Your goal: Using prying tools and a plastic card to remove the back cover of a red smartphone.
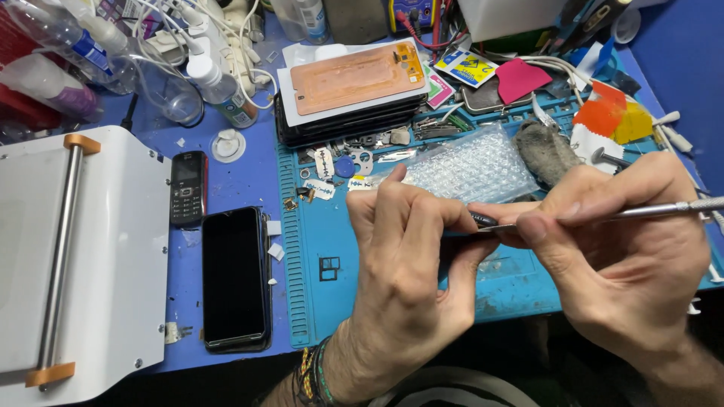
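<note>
I see a busy blue work mat under both hands. Just past my grip lies a sheet of clear bubble wrap, and beside it, to the right, a grey fuzzy rag. Farther away past the grip sits a stack of phone screens, and the top one has a copper-coloured back. Far to the left of the grip lie a big black phone, face up, and a small button phone. Past those is a white machine with a metal bar. Nothing sits between my hands and my eyes.

My left hand is closed tight around a small dark part. I can only see its thin dark edge peeking out between thumb and fingers, so I cannot tell its shape. My right hand pinches a thin silver metal tool like a pencil. The tool's tip touches the dark part right at my left fingertips.

Clear plastic bottles stand far off to the upper left; I cannot tell what is inside.
</note>
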